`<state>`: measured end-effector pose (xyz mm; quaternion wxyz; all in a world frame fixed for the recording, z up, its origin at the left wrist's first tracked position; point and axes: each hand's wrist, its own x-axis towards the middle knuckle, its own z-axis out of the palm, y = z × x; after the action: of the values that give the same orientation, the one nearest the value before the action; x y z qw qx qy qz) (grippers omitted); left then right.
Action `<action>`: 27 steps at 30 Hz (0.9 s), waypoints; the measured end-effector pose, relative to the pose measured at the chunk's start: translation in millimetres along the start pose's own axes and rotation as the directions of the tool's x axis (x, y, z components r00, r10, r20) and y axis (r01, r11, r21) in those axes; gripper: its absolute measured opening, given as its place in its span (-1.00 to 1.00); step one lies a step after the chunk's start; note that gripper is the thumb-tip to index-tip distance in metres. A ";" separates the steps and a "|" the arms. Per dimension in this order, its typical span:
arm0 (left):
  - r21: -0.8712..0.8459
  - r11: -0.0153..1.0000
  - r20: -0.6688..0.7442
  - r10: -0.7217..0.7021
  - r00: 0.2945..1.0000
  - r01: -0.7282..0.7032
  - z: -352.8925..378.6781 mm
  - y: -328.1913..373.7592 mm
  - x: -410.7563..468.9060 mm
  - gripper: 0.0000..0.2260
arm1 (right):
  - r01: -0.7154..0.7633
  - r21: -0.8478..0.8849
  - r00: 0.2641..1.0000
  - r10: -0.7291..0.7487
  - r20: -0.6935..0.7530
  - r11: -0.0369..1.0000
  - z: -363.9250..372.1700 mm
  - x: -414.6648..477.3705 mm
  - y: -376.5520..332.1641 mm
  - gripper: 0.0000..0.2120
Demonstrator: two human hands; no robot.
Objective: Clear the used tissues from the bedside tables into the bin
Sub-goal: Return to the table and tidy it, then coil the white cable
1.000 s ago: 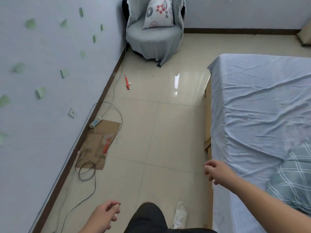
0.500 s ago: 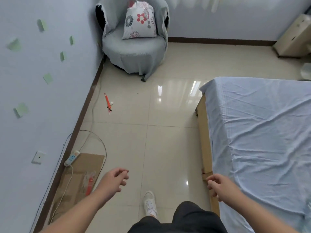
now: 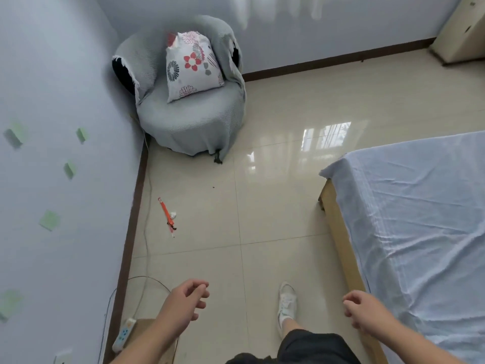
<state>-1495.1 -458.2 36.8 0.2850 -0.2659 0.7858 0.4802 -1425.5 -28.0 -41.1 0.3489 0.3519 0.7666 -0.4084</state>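
Note:
No bedside table and no bin show in the head view. A small white crumpled scrap (image 3: 173, 214), perhaps a tissue, lies on the floor tiles beside an orange pen-like object (image 3: 167, 215). My left hand (image 3: 185, 304) hangs low over the floor with fingers loosely curled, holding nothing. My right hand (image 3: 363, 311) hangs beside the bed's wooden edge, fingers also loosely curled and empty.
A grey covered armchair (image 3: 189, 119) with a floral cushion (image 3: 193, 65) fills the far corner. The bed (image 3: 420, 219) with a pale blue sheet runs along the right. A power strip (image 3: 124, 333), cables and cardboard lie by the left wall. My white shoe (image 3: 287, 302) is on the tiles.
The view has travelled forward along the bed toward the armchair. Both hands swing at my sides; the left hand has come up and forward. The patterned blanket has left the view.

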 end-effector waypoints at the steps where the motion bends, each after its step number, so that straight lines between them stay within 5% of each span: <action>1: -0.002 1.000 0.000 -0.020 1.000 0.020 -5.3 7.9 8.9 -0.87 | 0.020 -0.011 1.000 -0.020 0.015 1.000 -8.7 13.0 -33.5 -0.87; 13: -0.020 0.993 -0.027 -0.119 0.993 0.118 -51.4 141.6 208.3 -0.86 | 0.303 0.048 0.947 -0.295 -0.125 0.952 -143.6 138.1 -390.0 -0.86; 20: 0.042 0.998 0.108 -0.056 0.993 0.051 -68.5 291.4 362.6 -0.86 | 0.111 0.006 0.984 -0.109 -0.137 0.994 -166.7 188.7 -432.2 -0.85; 27: 0.154 0.971 0.208 0.149 0.967 -0.183 -39.8 513.5 472.8 -0.87 | -0.105 0.244 0.978 0.145 -0.150 0.964 -202.4 230.6 -421.5 -0.87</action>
<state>-2187.0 -358.4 29.0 0.3410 -0.1252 0.8121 0.4567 -1940.4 30.6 15.3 0.2646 0.4715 0.7156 -0.4424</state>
